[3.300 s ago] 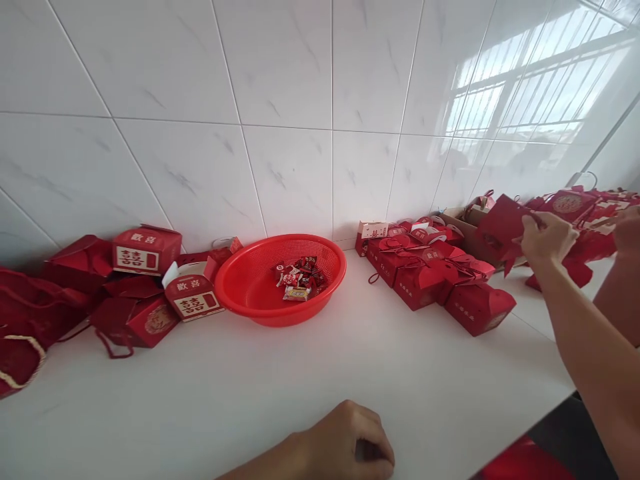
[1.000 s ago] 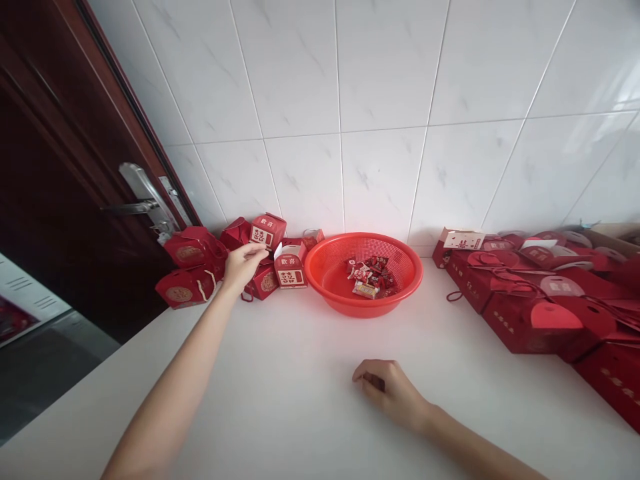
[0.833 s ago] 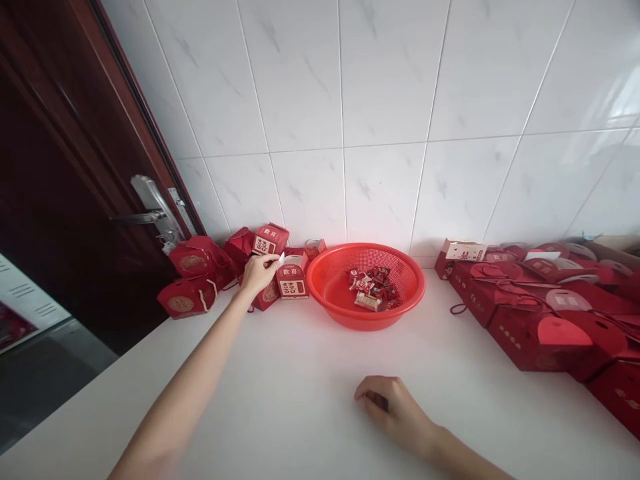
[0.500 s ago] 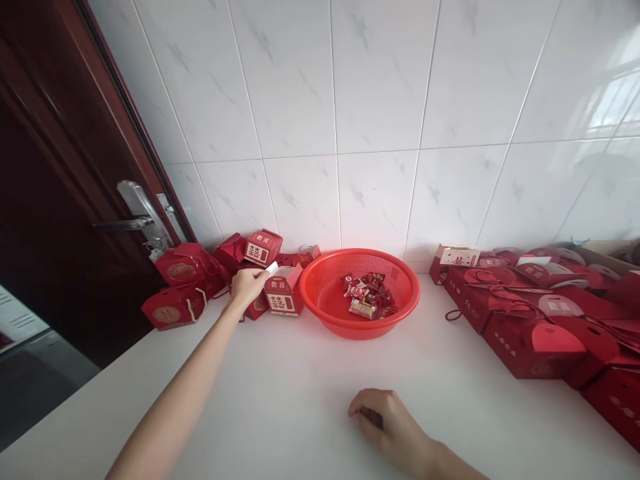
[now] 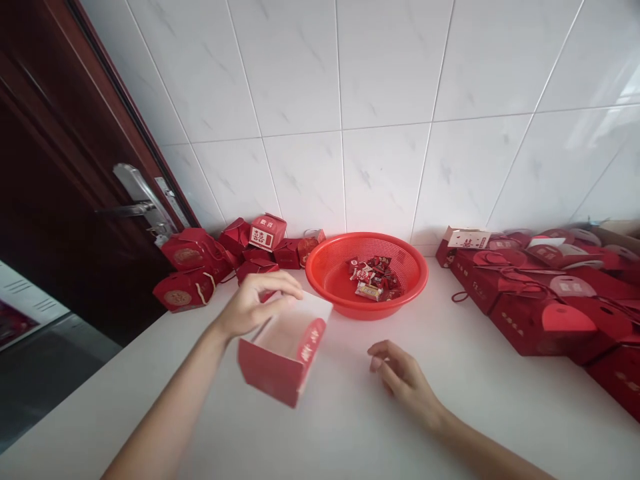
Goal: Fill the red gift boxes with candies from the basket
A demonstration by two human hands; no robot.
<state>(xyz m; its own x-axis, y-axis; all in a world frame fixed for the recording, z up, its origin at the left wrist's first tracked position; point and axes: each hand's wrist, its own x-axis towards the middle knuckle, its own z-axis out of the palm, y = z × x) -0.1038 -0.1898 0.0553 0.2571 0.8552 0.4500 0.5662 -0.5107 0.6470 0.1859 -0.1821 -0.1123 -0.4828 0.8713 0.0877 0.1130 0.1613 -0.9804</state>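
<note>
My left hand grips a red paper gift box by its far-side flap. The box's top is open, its pale inside shows, and it is tilted above the white table. A few centimetres right of it, my right hand is half curled, with a gap between thumb and fingers and nothing visible in it. Beyond both hands stands a red plastic basket. Wrapped sweets lie in it, among them a pale yellow packet.
Closed red gift boxes are stacked at the left, one with white characters on top. Many larger red boxes crowd the right side. A tiled wall bounds the back, and a dark door with a metal handle is at left.
My left hand has lifted the open gift box from beside the basket and brought it nearer. My right hand has moved forward and slightly right, its fingers loosening.
</note>
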